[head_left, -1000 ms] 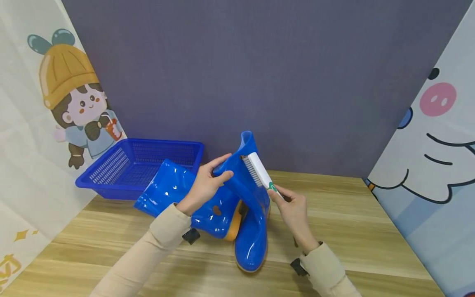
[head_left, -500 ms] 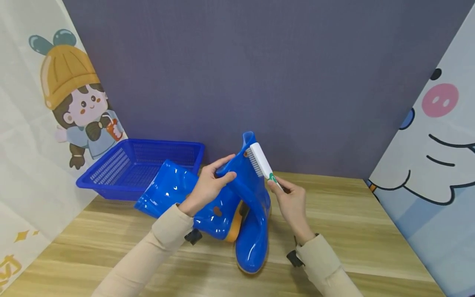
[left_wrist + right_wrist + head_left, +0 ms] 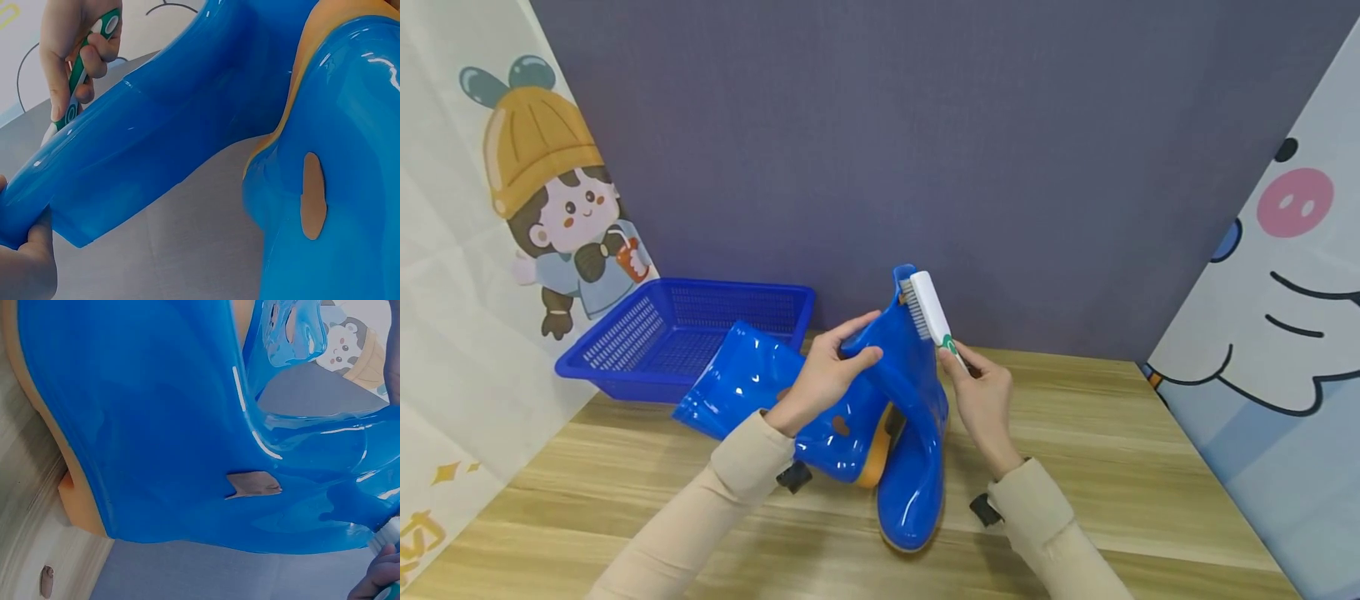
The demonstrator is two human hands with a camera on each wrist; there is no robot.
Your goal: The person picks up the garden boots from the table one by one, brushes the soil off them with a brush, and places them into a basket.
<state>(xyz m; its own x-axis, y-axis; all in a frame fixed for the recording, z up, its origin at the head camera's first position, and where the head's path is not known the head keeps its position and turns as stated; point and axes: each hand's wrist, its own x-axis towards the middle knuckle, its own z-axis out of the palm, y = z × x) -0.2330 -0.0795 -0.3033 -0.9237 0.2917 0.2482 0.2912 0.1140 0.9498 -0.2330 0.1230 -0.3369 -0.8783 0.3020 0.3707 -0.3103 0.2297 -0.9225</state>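
Note:
My left hand (image 3: pixel 823 375) pinches the top edge of a shiny blue rain boot (image 3: pixel 912 492), whose shaft bends under the grip. The boot's sole is down on the table. In my right hand (image 3: pixel 987 404) is a scrub brush (image 3: pixel 931 307) with a white head and a green-and-white handle (image 3: pixel 76 75). Its bristles touch the shaft's right side near the opening, beside a small brown spot. A brown patch (image 3: pixel 255 484) shows lower on this boot in the right wrist view. Against its left side lies a second blue boot (image 3: pixel 752 375) with an orange sole and brown patches.
Behind the lying boot, at the back left, stands a blue perforated plastic basket (image 3: pixel 625 367). A small brown piece (image 3: pixel 47 581) lies on the wood-grain table (image 3: pixel 1097 467). A grey panel (image 3: pixel 940 167) rises along the back, with cartoon-printed sheets at both sides.
The right hand has moved the brush up along the boot's shaft toward its opening. The left hand keeps its pinch, and the boot has shifted only slightly.

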